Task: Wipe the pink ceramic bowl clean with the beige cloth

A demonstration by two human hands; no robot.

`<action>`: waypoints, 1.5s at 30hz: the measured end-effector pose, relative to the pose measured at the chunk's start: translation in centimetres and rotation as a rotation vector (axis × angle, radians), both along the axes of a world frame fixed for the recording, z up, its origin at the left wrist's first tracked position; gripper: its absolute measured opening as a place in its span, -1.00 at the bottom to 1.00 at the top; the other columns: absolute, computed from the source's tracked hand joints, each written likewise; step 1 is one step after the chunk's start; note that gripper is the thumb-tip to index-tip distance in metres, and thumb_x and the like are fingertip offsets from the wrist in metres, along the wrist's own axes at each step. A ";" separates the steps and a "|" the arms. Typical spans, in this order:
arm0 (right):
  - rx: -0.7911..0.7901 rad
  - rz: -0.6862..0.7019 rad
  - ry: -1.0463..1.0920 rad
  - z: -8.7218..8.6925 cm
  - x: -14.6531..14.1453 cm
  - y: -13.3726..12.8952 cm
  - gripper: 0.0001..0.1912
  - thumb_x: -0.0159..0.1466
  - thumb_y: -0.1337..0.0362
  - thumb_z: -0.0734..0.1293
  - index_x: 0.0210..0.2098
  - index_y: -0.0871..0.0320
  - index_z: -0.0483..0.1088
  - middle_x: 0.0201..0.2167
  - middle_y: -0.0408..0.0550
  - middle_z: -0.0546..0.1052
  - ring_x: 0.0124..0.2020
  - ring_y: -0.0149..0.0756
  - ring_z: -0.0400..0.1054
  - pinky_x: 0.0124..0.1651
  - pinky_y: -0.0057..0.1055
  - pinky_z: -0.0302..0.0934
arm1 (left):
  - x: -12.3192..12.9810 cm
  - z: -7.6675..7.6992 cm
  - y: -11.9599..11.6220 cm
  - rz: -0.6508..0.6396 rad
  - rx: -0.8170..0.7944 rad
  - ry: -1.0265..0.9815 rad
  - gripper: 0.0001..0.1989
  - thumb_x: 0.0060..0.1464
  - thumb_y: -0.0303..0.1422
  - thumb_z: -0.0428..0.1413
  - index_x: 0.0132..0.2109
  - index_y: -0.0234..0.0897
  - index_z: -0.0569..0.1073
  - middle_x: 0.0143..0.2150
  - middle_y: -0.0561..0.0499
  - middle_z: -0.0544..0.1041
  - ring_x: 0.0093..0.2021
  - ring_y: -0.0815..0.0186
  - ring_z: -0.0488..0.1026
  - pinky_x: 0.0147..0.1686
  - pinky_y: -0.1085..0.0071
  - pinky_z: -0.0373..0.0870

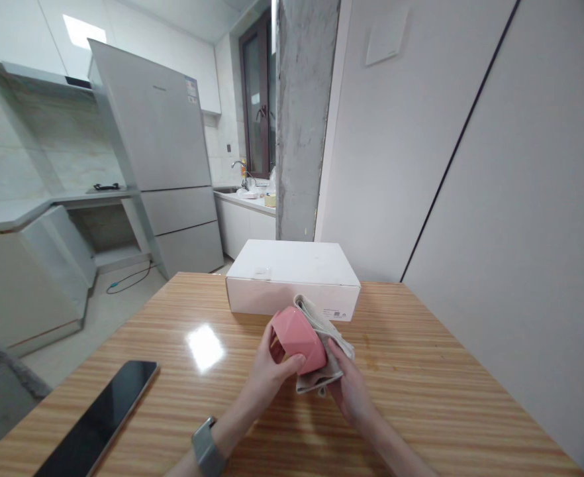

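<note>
Evidently, L hand (268, 372) grips pink, faceted, hard-looking piece (299, 338), prob. bracing it vs folded grey cloth (329, 328) R hand (350, 389) clasps.

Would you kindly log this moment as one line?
left hand: holds pink faceted container | right hand: holds gray cloth against container | white box: on table, beyond hands | smartphone: on table, left

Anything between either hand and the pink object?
Left hand: nothing visible; its thumb is directly on the pink object. Right hand: yes, the folded cloth it holds lies between it and the object's right side.
</note>
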State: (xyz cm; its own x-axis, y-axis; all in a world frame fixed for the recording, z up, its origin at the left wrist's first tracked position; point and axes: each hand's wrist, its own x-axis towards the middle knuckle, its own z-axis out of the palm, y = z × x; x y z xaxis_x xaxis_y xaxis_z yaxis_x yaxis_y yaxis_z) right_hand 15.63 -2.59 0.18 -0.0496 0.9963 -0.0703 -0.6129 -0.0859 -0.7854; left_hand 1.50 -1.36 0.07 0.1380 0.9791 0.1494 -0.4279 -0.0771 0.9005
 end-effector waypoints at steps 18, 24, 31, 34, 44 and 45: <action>-0.069 0.022 0.077 0.2 -0.1 0.0 -0.62 0.01 0.02 0.47 -0.27 0.14 0.55 -0.37 -0.07 0.63 -0.38 -0.17 0.50 -0.35 -0.35 0.36 | -0.4 -0.1 -0.5 0.075 0.307 0.309 -0.21 -0.13 -0.38 0.31 0.24 -0.09 0.17 0.33 -0.13 0.10 0.30 0.04 0.10 0.25 0.16 0.09; 0.002 -0.024 0.051 0.1 0.2 0.2 -0.59 -0.03 0.01 0.50 -0.27 0.14 0.55 -0.30 -0.08 0.63 -0.24 -0.20 0.50 -0.24 -0.42 0.35 | 0.1 -0.6 0.2 0.035 0.123 0.067 0.02 -0.22 -0.32 0.36 0.31 -0.14 -0.04 0.26 -0.19 0.23 0.25 0.05 0.18 0.22 0.18 0.12; -0.028 -0.025 0.048 0.1 0.3 0.3 -0.58 -0.04 0.01 0.50 -0.25 0.13 0.55 -0.28 -0.09 0.63 -0.20 -0.19 0.49 -0.20 -0.41 0.36 | -0.2 0.2 -0.2 -0.075 0.041 0.171 -0.01 -0.26 -0.37 0.37 0.26 -0.07 0.01 0.14 -0.18 0.33 0.05 0.03 0.40 -0.08 0.18 0.45; -0.046 -0.018 0.062 0.2 0.2 0.3 -0.61 -0.02 0.03 0.50 -0.27 0.12 0.55 -0.33 -0.12 0.63 -0.22 -0.21 0.49 -0.19 -0.42 0.37 | -0.3 0.2 -0.4 0.044 0.205 0.362 -0.04 -0.26 -0.39 0.37 0.26 -0.06 0.06 0.24 -0.17 0.20 0.19 0.00 0.26 0.04 0.13 0.38; -0.046 -0.008 0.066 0.2 0.2 0.3 -0.60 -0.03 0.04 0.50 -0.27 0.15 0.54 -0.28 -0.07 0.63 -0.09 -0.17 0.45 -0.08 -0.39 0.32 | -0.4 0.4 -0.5 0.046 0.234 0.313 -0.26 -0.08 -0.29 0.27 0.24 -0.02 0.16 0.32 -0.11 0.10 0.24 -0.01 0.17 -0.01 0.20 0.43; -0.047 -0.013 0.060 0.1 0.2 0.3 -0.59 -0.04 0.04 0.51 -0.26 0.15 0.54 -0.28 -0.07 0.63 -0.11 -0.18 0.45 -0.10 -0.40 0.33 | -0.4 0.4 -0.4 0.045 0.173 0.239 -0.23 -0.07 -0.29 0.26 0.26 -0.02 0.12 0.32 -0.12 0.12 0.22 0.00 0.21 -0.04 0.22 0.44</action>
